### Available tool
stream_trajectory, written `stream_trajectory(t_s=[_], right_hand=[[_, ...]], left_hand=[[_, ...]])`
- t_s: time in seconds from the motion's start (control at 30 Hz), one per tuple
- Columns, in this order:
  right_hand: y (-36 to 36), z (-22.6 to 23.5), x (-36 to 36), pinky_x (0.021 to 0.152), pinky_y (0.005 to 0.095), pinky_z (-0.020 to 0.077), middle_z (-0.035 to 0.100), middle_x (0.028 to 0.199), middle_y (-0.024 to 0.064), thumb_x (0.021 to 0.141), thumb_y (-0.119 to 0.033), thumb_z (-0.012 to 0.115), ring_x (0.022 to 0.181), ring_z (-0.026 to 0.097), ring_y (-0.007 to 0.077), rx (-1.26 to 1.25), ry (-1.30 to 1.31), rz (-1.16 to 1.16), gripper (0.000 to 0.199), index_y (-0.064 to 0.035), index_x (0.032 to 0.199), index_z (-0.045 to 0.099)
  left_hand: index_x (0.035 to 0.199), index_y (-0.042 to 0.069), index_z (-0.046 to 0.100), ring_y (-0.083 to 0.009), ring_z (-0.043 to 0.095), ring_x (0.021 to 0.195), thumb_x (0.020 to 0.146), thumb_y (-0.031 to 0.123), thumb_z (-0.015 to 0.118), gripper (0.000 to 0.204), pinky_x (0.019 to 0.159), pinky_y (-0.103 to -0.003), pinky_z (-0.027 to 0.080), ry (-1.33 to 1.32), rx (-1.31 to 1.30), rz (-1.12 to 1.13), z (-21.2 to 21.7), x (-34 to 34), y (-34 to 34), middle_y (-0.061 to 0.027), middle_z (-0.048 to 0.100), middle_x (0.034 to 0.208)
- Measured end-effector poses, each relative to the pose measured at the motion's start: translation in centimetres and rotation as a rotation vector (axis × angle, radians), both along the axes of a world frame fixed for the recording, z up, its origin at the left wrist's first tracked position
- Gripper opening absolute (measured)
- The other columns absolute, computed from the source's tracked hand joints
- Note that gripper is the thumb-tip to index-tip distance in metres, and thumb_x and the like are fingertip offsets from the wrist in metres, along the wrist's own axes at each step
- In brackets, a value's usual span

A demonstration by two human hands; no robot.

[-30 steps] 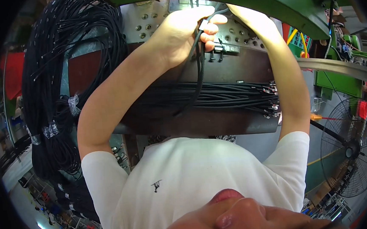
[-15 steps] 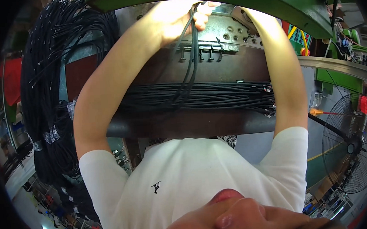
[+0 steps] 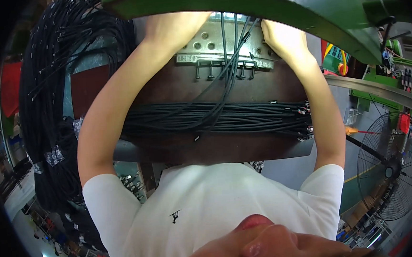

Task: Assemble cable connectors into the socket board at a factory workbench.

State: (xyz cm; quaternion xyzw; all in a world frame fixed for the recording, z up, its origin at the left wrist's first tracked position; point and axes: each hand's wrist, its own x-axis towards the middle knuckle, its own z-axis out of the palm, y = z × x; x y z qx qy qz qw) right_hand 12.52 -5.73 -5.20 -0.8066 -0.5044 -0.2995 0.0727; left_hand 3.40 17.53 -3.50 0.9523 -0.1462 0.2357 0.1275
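Both your hands have risen under the green machine arm [image 3: 254,5], so each grip is hidden; black cables [image 3: 231,45] run up past the metal comb bracket [image 3: 225,55] from the counter [image 3: 217,149] bundle.

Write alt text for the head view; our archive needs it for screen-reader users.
A person's left hand and right hand reach up to black cables hanging over a grey metal fixture, fingers hidden behind a green machine frame. A cable bundle lies across the brown bench below.
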Motion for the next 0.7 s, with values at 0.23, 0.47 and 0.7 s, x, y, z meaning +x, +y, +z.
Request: stream_trajectory(t_s=[0.23,0.47,0.7], right_hand=[[-0.6,-0.2,0.3,0.057,0.0379,0.0505,0.064,0.073,0.0104,0.082,-0.021,0.063,0.063,0.062,0.0284,-0.091,-0.058,-0.068,0.013,-0.0094,0.086,0.068],[-0.4,-1.1,1.9,0.056,0.0389,0.0509,0.065,0.071,0.0115,0.081,-0.021,0.062,0.061,0.062,0.0295,-0.095,0.006,-0.059,0.014,-0.0081,0.082,0.068],[0.1,-0.6,0.5,0.054,0.043,0.0496,0.065,0.071,0.0145,0.081,-0.018,0.06,0.059,0.061,0.0335,-0.072,0.274,-0.099,0.015,-0.0058,0.079,0.067]], left_hand=[[0.095,0.008,0.068,-0.0226,0.064,0.076,0.087,0.014,0.059,0.014,0.068,-0.032,0.052,-0.313,0.201,-0.235,-4.2,2.6,0.9,-0.0072,0.067,0.087],[0.095,0.004,0.067,-0.0237,0.063,0.081,0.088,0.022,0.06,0.02,0.071,-0.033,0.052,0.163,-0.056,-0.147,-8.7,3.8,3.3,-0.0105,0.067,0.09],[0.104,0.005,0.066,-0.027,0.063,0.092,0.086,0.026,0.062,0.028,0.081,-0.039,0.051,0.209,-0.057,0.112,-1.7,1.8,0.3,-0.0146,0.066,0.101]])
